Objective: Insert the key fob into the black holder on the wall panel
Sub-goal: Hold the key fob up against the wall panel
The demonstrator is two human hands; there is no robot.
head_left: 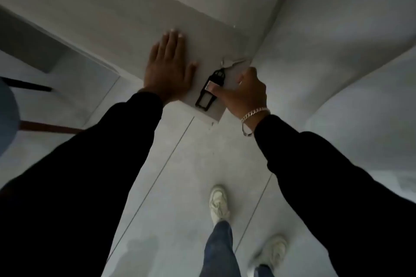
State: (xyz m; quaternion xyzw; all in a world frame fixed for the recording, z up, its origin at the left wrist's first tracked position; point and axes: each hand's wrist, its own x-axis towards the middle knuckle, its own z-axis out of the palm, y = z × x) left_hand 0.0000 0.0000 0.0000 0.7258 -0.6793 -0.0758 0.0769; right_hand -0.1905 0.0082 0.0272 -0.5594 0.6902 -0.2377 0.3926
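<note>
Right hand [244, 94], fingers [219, 90] pinching key fob [210, 90], against wall panel [202, 51]

- Single head-worn view, aimed forward and steeply down along the wall panel [139, 29].
- Panel close, at arm's reach; floor [191, 164] lies well below it.
- No second view.

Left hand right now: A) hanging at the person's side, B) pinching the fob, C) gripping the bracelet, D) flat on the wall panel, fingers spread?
D: the left hand lies palm-down and open on the wall panel, while the right hand works at the black holder.
</note>
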